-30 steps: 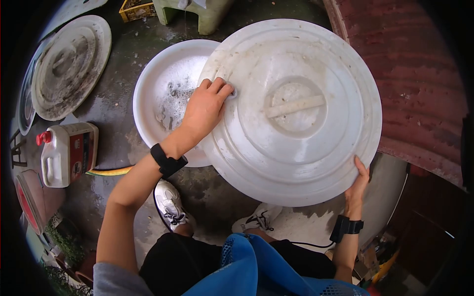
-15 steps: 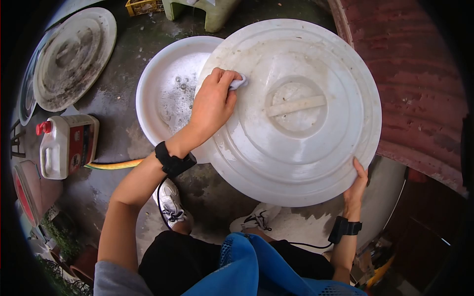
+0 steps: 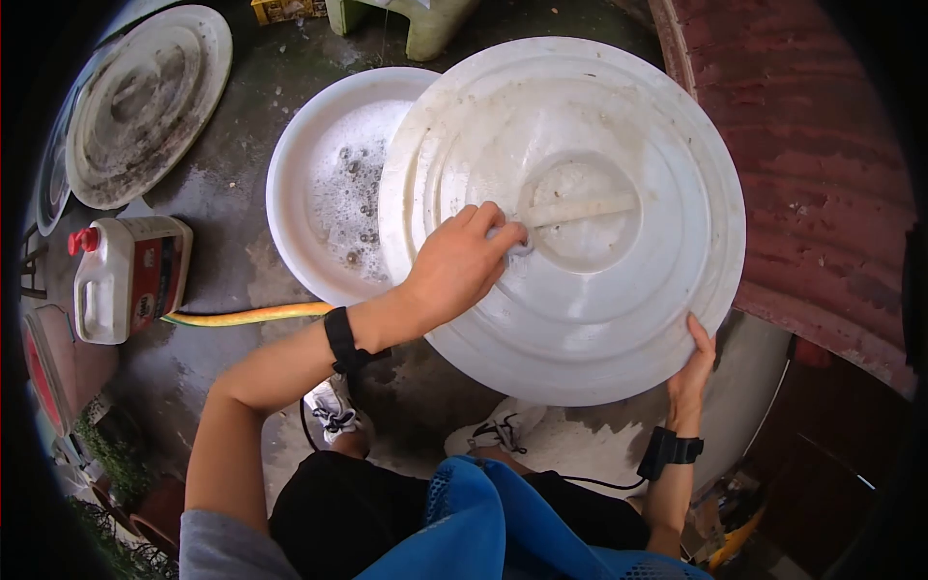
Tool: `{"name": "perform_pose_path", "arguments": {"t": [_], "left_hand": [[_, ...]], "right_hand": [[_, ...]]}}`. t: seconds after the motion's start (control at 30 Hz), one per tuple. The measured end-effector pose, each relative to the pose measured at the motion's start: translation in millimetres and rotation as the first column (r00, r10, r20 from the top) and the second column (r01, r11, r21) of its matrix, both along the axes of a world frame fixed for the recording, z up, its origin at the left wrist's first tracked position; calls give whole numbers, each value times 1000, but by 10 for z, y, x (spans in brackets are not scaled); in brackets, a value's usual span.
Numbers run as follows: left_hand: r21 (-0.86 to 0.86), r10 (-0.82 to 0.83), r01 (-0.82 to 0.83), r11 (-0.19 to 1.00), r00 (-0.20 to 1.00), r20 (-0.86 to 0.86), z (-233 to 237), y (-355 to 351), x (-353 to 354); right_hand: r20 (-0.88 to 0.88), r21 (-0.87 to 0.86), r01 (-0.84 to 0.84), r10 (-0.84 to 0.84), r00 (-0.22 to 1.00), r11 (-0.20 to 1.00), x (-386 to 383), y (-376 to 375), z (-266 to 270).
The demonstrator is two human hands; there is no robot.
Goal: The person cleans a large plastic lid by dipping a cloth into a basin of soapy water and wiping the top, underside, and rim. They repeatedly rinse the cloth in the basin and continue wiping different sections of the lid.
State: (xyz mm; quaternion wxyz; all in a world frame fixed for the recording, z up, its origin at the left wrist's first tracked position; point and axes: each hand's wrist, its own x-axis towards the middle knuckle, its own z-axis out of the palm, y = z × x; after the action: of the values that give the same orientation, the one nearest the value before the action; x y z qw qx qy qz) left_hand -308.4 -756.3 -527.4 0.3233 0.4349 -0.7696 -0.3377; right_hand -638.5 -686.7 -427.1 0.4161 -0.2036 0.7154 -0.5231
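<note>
A large round white plastic lid (image 3: 599, 329) with a bar handle across its recessed centre is tilted up in front of me, smudged with dirt along its upper part. Against its face, just left of the handle, my left hand (image 3: 464, 259) is closed around a small pale cloth (image 3: 523, 248), mostly hidden by the fingers. My right hand (image 3: 694, 365) grips the lid's lower right rim, thumb on the top face and the other fingers out of sight underneath. Behind the lid's left side is a white basin (image 3: 290, 213) of soapy, bubbly water, partly covered.
On the left stand a jug with a red cap (image 3: 130, 280) and a dirty round lid (image 3: 150, 106). A yellow hose (image 3: 251, 315) runs over the wet floor. At the back is a pale green stool (image 3: 430, 29); a red corrugated sheet (image 3: 793, 174) borders the right.
My left hand has moved down and right across the lid with the cloth, from the upper left to beside the handle. More foam in the basin shows. My right hand keeps its grip.
</note>
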Motion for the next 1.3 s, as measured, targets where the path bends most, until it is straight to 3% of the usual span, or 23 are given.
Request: {"name": "perform_pose_path", "arguments": {"t": [0.07, 0.2, 0.3, 0.47, 0.57, 0.67, 0.77, 0.8, 0.87, 0.9, 0.97, 1.0, 1.07, 1.1, 1.17, 1.2, 1.3], "left_hand": [[-77, 162, -161, 984, 987, 7, -112, -377, 45], [-42, 292, -291, 956, 956, 26, -196, -691, 64], [-18, 223, -223, 975, 975, -7, -127, -399, 14], [124, -134, 149, 981, 983, -126, 48, 322, -56], [140, -71, 84, 987, 993, -97, 77, 316, 95], [76, 342, -349, 934, 935, 93, 31, -54, 469], [-88, 486, -483, 871, 827, 281, -479, -416, 956], [-92, 490, -485, 870, 824, 284, -677, -470, 1063], [-73, 465, -501, 862, 727, 505, -1046, -495, 1179], [-75, 471, -506, 859, 724, 504, -1181, -467, 1173], [189, 296, -536, 822, 688, 662, -1336, -437, 1151], [190, 300, -539, 821, 689, 660, -1351, -443, 1161], [425, 320, -460, 780, 876, 360, -1358, -464, 1162], [429, 315, -455, 781, 879, 358, -1195, -465, 1102], [309, 651, -642, 701, 754, 88, -802, -389, 910], [311, 649, -641, 702, 755, 92, -582, -367, 826], [61, 385, -381, 923, 918, -100, -219, -331, 540]], "right_hand": [[-13, -6, -14, 13, 1000, 1000, 18, 3, -6], [-41, -24, -20, 19, 999, 1000, 25, 4, -38], [-28, -30, 7, -8, 1000, 1000, 20, 10, -50], [-44, -35, 7, -9, 999, 999, 32, 14, -65], [-49, -33, 15, -17, 999, 999, 50, -12, -28], [-87, -29, 20, -22, 996, 999, 20, 5, 37], [-96, -33, 11, -14, 995, 999, -13, -13, 79], [-90, -32, 10, -13, 996, 999, -18, -19, 91], [-80, -31, -2, 0, 997, 1000, -30, -29, 107], [-76, -31, -3, 1, 997, 1000, -34, -29, 108], [-76, -31, -7, 5, 997, 999, -35, -29, 110], [-82, -30, -4, 2, 997, 1000, -41, -26, 105], [-93, -28, 2, -5, 996, 1000, -46, -32, 109], [-101, -25, 4, -7, 995, 1000, -44, -26, 107], [-109, -14, 9, -11, 994, 1000, -51, -9, 94], [-111, -12, 15, -16, 994, 1000, -57, -13, 89], [-99, -7, 21, -22, 995, 1000, -46, -32, 82]]}}
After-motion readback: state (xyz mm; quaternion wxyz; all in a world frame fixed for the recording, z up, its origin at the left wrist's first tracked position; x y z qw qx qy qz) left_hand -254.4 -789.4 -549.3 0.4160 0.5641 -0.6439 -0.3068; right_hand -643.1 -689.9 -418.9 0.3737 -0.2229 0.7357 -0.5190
